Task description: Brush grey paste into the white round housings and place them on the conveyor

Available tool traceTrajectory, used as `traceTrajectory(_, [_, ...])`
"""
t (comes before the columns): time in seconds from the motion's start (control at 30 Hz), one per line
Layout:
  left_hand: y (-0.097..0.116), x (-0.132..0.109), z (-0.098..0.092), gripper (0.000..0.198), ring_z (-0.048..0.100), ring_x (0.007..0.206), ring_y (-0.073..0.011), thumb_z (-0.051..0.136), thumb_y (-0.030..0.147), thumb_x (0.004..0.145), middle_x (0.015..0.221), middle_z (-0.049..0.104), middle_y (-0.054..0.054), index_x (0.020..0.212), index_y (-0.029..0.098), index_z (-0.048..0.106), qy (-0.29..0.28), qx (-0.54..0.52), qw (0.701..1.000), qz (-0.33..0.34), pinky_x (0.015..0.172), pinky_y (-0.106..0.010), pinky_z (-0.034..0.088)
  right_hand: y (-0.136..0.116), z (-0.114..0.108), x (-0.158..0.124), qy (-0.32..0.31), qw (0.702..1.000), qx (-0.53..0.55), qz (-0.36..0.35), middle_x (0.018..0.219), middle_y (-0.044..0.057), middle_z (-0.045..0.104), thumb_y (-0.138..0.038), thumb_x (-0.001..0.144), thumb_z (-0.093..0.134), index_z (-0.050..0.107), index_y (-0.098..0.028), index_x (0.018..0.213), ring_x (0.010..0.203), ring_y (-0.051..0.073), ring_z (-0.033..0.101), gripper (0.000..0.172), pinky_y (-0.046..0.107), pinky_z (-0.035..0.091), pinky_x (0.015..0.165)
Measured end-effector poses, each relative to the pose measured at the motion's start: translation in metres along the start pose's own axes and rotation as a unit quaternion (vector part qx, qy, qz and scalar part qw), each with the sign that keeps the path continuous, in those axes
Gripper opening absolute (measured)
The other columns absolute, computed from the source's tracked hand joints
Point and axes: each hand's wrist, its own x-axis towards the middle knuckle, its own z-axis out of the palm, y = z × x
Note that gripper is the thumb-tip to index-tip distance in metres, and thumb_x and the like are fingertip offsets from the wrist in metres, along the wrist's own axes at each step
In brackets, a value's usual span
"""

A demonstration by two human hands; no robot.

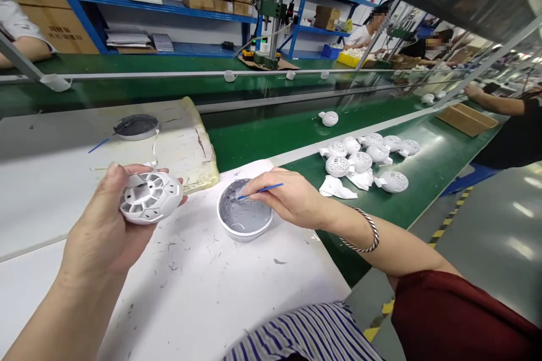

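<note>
The round white bowl (245,235) stands on a white sheet (237,299) marked with grey smears, and a layer of grey paste (249,217) covers its bottom and is streaked up the inner wall. The right hand (292,194) is over the bowl's far right rim, thumb and fingers pinched narrowly around a thin blue stick (271,187), whose lower end is at the paste. Left of the bowl and apart from it, the left hand (99,217) holds a white openwork shell (158,208), fingers curled under and behind it, thumb at its upper edge; the shell's opening shows a hollow inside with small compartments. A second round dish (136,136) sits on the pale board (51,146) beyond, filled with darker grey stuff, with another blue stick (99,145) jutting out at its left. On the green bench (406,203) to the right lies a group of similar white shells (359,161). Farther back, a yellow bin (348,60) holds white pieces too small to tell, next to a blue bin (330,52), and a shallow brown tray (466,119) rests near another person's arm (495,102).
</note>
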Motion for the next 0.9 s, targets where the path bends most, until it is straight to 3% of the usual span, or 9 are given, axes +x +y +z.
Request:
traceTrajectory(0.2, [0.0,0.001,-0.001,0.027,0.062,0.095,-0.0306,0.066,0.043,0.078,0.099,0.062,-0.009,0.084,0.016,0.066,0.015,0.003,1.0,-0.006,0.062,-0.047,0.06,0.004,0.006,0.002,-0.016,0.997,0.069,0.044,0.095,0.005,0.07,-0.025,0.095,0.045,0.061,-0.019,0.094,0.088,0.017,0.067,0.017,0.03,0.053,0.079])
traceTrajectory(0.33, [0.0,0.001,0.0,0.024,0.062,0.094,-0.0297,0.066,0.04,0.078,0.1,0.062,-0.009,0.083,0.016,0.066,0.028,-0.002,1.0,-0.005,0.061,-0.048,0.06,0.007,0.011,0.001,0.035,0.974,0.182,0.131,0.095,0.004,0.069,-0.025,0.094,0.05,0.063,-0.018,0.09,0.087,0.015,0.068,0.015,0.027,0.053,0.081])
traceTrajectory(0.43, [0.002,-0.001,0.002,0.023,0.062,0.093,-0.0289,0.066,0.039,0.078,0.1,0.062,-0.008,0.082,0.016,0.065,0.035,-0.002,0.999,-0.008,0.061,-0.048,0.06,0.015,0.012,-0.003,0.112,0.918,0.322,0.203,0.091,0.004,0.07,-0.029,0.091,0.055,0.058,-0.017,0.091,0.082,0.012,0.07,0.012,0.024,0.055,0.075])
traceTrajectory(0.57, [0.005,-0.005,0.006,0.03,0.062,0.092,-0.0288,0.062,0.044,0.08,0.093,0.063,-0.011,0.084,0.015,0.065,0.034,0.004,0.999,-0.033,0.064,-0.047,0.06,0.027,0.007,-0.01,0.192,0.839,0.431,0.273,0.087,0.002,0.073,-0.032,0.085,0.065,0.055,-0.017,0.087,0.076,0.009,0.071,0.018,0.017,0.051,0.064])
traceTrajectory(0.73, [0.008,-0.012,0.011,0.03,0.062,0.09,-0.0286,0.057,0.043,0.084,0.096,0.063,-0.012,0.086,0.014,0.065,0.032,0.019,0.997,-0.062,0.062,-0.048,0.06,0.035,0.003,-0.016,0.232,0.729,0.532,0.362,0.088,0.002,0.074,-0.035,0.077,0.073,0.058,-0.017,0.083,0.075,0.008,0.07,0.025,0.015,0.051,0.063])
traceTrajectory(0.9, [0.009,-0.016,0.012,0.029,0.062,0.091,-0.0282,0.058,0.044,0.082,0.102,0.063,-0.013,0.088,0.016,0.067,0.017,0.041,0.994,-0.098,0.064,-0.045,0.061,0.034,0.001,-0.014,0.251,0.649,0.594,0.404,0.084,0.0,0.074,-0.025,0.079,0.071,0.061,-0.017,0.08,0.074,0.007,0.07,0.013,0.015,0.053,0.064])
